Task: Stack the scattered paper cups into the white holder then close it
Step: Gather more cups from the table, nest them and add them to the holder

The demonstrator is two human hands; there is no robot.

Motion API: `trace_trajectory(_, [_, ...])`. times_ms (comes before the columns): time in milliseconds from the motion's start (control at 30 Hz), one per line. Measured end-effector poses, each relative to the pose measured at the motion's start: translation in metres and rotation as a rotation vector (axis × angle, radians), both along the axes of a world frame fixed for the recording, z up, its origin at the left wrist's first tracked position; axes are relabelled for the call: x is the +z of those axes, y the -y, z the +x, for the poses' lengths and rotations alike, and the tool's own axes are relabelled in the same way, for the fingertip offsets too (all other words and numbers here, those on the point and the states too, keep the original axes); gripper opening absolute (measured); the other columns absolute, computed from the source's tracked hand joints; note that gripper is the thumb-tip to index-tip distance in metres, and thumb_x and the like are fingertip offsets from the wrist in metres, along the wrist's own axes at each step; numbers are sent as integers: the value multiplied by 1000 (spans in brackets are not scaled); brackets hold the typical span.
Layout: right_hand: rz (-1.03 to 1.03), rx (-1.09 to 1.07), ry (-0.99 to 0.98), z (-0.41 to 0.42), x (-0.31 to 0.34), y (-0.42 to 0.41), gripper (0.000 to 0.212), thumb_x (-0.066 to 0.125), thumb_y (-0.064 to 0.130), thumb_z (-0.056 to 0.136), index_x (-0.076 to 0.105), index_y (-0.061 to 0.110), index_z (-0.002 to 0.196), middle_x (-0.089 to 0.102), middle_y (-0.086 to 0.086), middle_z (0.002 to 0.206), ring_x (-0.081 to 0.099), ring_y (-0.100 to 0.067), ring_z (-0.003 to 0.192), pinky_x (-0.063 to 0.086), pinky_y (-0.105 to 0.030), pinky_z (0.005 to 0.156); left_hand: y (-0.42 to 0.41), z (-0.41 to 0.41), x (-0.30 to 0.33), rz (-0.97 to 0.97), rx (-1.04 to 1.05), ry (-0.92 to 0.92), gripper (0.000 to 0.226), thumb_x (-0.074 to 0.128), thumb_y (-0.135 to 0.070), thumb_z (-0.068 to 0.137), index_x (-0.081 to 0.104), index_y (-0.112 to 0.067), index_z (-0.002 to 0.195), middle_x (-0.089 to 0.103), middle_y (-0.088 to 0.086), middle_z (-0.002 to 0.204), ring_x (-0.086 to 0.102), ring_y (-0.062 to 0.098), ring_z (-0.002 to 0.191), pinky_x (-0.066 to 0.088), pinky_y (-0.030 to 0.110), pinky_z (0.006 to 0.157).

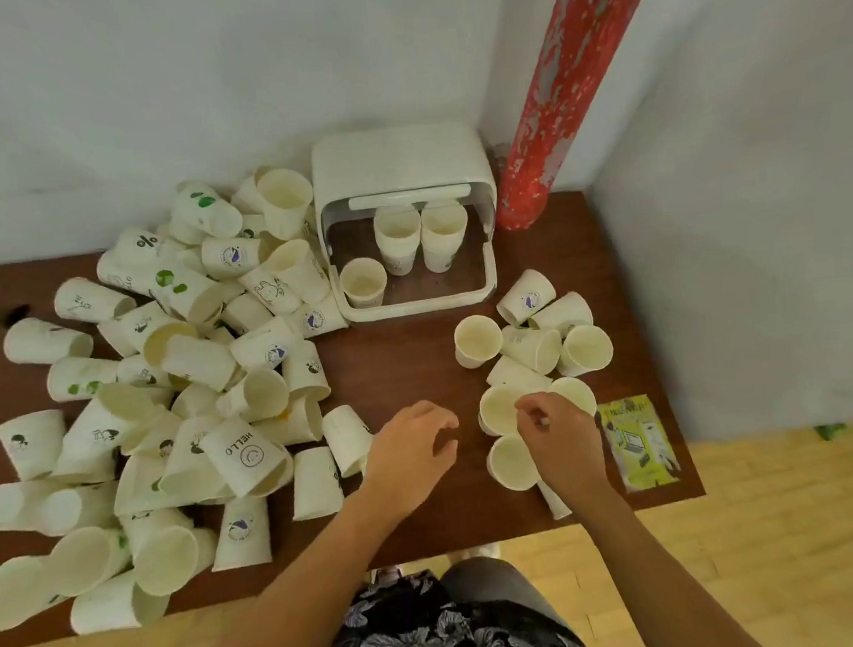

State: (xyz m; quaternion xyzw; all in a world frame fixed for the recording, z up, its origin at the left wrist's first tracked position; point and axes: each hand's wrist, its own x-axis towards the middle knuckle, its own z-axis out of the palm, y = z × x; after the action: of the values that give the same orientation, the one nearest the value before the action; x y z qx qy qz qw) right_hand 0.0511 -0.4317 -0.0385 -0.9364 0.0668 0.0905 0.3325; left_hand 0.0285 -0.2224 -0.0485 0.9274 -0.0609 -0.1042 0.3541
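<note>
A brown desk (407, 361) stands in a corner, with the white holder (401, 170) at its far edge beside a peeling red pipe (573, 73). The holder's lid is raised, and three stacks of cups (396, 238) stand upright inside on its tray; how many cups each stack holds cannot be told from above.

A large heap of paper cups (172, 387) covers the left half of the desk, most lying on their sides, some printed (one reads "HELLO"). The lowest ones run past the near edge of the desk and are partly hidden under others. A smaller cluster of cups (534, 344) lies right of centre, several upright.

The left hand (415, 453) hovers above bare wood with its fingers loosely spread, holding nothing. The right hand (558, 435) is curled over the near cups of the small cluster; its fingertips seem to pinch the rim of an upright cup (499, 410), though motion blur makes the grip hard to read, and the wrist hides part of another cup.

A yellow packet (638, 441) lies at the desk's right edge, its print illegible.
</note>
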Motion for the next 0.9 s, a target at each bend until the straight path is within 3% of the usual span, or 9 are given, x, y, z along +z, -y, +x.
trace_trajectory(100, [-40, -5, -32, -15, -4, 28, 16, 58, 21, 94, 70, 23, 104, 65, 12, 95, 57, -5, 84, 41, -19, 65, 26, -17, -5, 8, -46, -50, 25, 61, -30, 90, 63, -29, 116, 61, -15, 118, 55, 6, 102, 50, 29, 88])
trace_trajectory(233, [-61, -104, -46, -39, -15, 65, 11, 57, 21, 93, 66, 27, 94, 65, 12, 92, 58, -8, 82, 48, -28, 68, 63, -35, -17, 58, -135, -130, 35, 61, -31, 90, 59, -30, 125, 58, -14, 130, 60, 10, 106, 50, 30, 89])
trace_trajectory(333, [-91, -171, -227, -51, -23, 91, 10, 58, 30, 92, 60, 26, 83, 64, 8, 83, 57, -12, 74, 48, -32, 64, 83, -43, -27, 162, -154, -186, 44, 61, -32, 90, 52, -29, 133, 50, -13, 139, 62, 15, 100, 49, 32, 87])
trace_trajectory(467, [-58, -231, -479, -60, -32, 106, 25, 59, 45, 91, 58, 21, 86, 63, 4, 81, 56, -13, 73, 39, -31, 64, 101, -49, -38, 232, -121, -208, 42, 60, -27, 90, 52, -27, 131, 49, -9, 138, 62, 20, 103, 52, 37, 86])
trace_trajectory(533, [78, -319, -586, -64, -44, 104, 29, 60, 44, 89, 62, 15, 86, 66, -2, 81, 59, -17, 74, 42, -31, 63, 107, -50, -44, 241, -69, -212, 37, 59, -21, 90, 57, -24, 127, 54, -6, 132, 60, 20, 106, 52, 37, 87])
trace_trajectory(667, [598, -689, -822, -65, -61, 98, 20, 68, 28, 88, 66, 8, 93, 66, -6, 80, 60, -16, 70, 43, -28, 56, 113, -52, -49, 218, 67, -158, 25, 59, -10, 88, 68, -18, 110, 63, -1, 117, 59, 20, 102, 51, 34, 84])
trace_trajectory(800, [676, -729, -735, -65, -60, 95, 5, 66, 14, 89, 65, 9, 89, 66, -8, 81, 59, -15, 72, 40, -29, 56, 109, -57, -40, 167, 176, -90, 14, 65, -13, 87, 71, -15, 99, 66, -2, 108, 61, 18, 98, 52, 32, 82])
trace_trajectory(900, [480, -436, -597, -63, -39, 96, 17, 62, 19, 88, 61, 5, 79, 67, -10, 83, 55, -18, 71, 39, -33, 59, 103, -57, -23, 141, 267, -39, 12, 66, -19, 88, 72, -18, 99, 67, -5, 104, 62, 13, 89, 54, 30, 76])
